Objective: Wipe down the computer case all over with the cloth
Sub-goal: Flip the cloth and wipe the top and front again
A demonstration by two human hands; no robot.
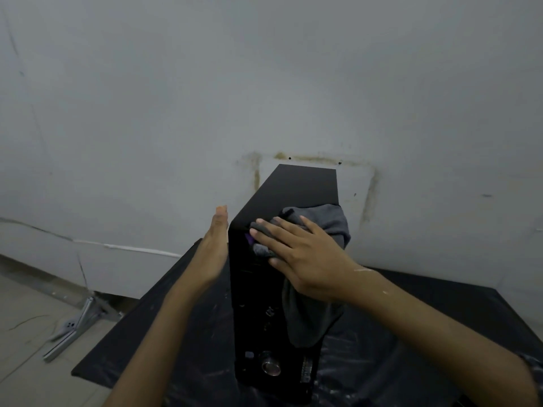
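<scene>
Right hand (296,257) presses cloth (326,221) onto case (299,186).
Fingers spread; left hand (213,251), fingers together, held flat at its side.

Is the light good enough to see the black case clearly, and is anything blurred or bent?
Head view: dim, flat light; the computer case nearly merges with the black table; the lens curves the wall at left; the cloth looks fairly sharp.

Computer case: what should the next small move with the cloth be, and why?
Probably slide the right hand down the front panel. It presses the cloth flat at the top front edge of the computer case, the left hand rests on the left side, and the lower front near the round button lies uncovered.
</scene>
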